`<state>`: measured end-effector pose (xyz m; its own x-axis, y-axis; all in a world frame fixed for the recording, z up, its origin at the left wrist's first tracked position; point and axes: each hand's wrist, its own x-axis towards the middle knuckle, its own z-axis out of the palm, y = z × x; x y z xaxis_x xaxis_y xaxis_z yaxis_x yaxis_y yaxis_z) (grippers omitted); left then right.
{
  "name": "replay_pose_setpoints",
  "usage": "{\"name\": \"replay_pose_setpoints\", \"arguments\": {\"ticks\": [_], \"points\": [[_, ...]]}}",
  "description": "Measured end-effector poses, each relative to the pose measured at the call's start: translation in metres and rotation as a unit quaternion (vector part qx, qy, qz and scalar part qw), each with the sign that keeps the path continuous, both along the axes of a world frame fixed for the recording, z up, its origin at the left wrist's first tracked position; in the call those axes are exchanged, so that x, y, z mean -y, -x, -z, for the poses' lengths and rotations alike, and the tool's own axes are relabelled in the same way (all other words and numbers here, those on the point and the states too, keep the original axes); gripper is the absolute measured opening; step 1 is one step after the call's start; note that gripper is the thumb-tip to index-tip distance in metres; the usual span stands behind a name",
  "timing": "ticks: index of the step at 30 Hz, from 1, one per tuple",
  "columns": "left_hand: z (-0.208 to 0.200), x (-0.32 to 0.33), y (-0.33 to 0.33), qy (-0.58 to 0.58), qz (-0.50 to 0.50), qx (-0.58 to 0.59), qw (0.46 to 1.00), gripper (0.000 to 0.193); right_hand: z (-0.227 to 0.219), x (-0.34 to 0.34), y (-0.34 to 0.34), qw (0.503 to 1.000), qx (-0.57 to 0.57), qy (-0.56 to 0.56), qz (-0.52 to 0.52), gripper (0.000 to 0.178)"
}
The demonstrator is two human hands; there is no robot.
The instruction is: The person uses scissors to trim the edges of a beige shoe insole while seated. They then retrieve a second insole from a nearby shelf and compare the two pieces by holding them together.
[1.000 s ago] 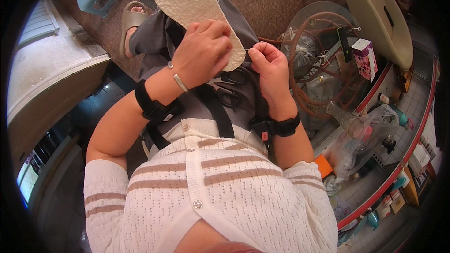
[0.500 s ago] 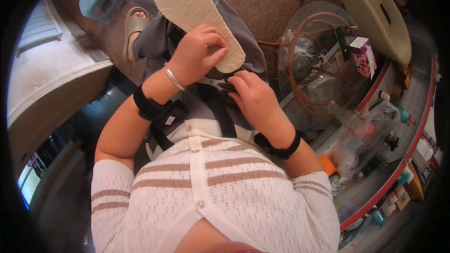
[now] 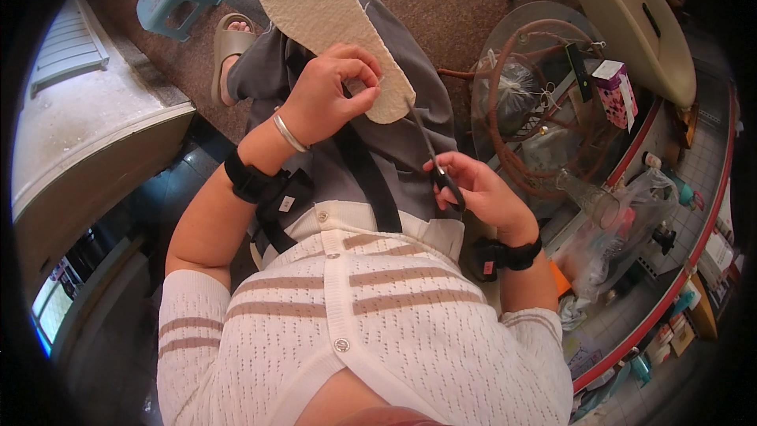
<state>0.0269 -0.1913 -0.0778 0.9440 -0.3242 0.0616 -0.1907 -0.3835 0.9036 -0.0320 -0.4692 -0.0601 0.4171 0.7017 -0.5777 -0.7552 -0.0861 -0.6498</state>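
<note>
A cream, sole-shaped insole (image 3: pixel 323 8) with a rough, quilted-looking face lies over my grey-trousered leg, its narrower end toward me. My left hand (image 3: pixel 335 91) rests on the insole's near part, with thumb and forefinger pinched together; what is between them is too small to make out. In my right hand (image 3: pixel 477 193) is a pair of black-handled scissors (image 3: pixel 430 142), with my fingers around the handles. The blades look closed and point up and away, their tip at the insole's near right edge. Whether the tip touches the insole I cannot tell.
A blue plastic stool (image 3: pixel 177 1) stands at the far left, beside my sandalled foot. To the right are a round glass-topped rattan table (image 3: pixel 493 122), a patterned box (image 3: pixel 615 95), a beige chair (image 3: pixel 631 24) and a clear plastic bag (image 3: pixel 607 244). A white ledge (image 3: pixel 87 110) is at left.
My right hand has moved right and toward me from near the insole's near end, and the scissors now show in it with blades extended. My left hand stays on the insole, still pinched.
</note>
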Motion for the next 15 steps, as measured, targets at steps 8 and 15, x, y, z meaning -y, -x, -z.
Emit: {"name": "replay_pose_setpoints", "arguments": {"ticks": [8,15], "points": [[-0.001,0.002,0.001,0.015,-0.023,-0.026,0.999,0.007,0.009,-0.018,-0.004,0.997,-0.033,-0.065,0.002,0.026],[0.002,0.005,0.004,0.014,-0.03,-0.015,0.999,0.006,0.012,-0.032,-0.012,0.996,-0.022,-0.079,0.023,0.027]]}}
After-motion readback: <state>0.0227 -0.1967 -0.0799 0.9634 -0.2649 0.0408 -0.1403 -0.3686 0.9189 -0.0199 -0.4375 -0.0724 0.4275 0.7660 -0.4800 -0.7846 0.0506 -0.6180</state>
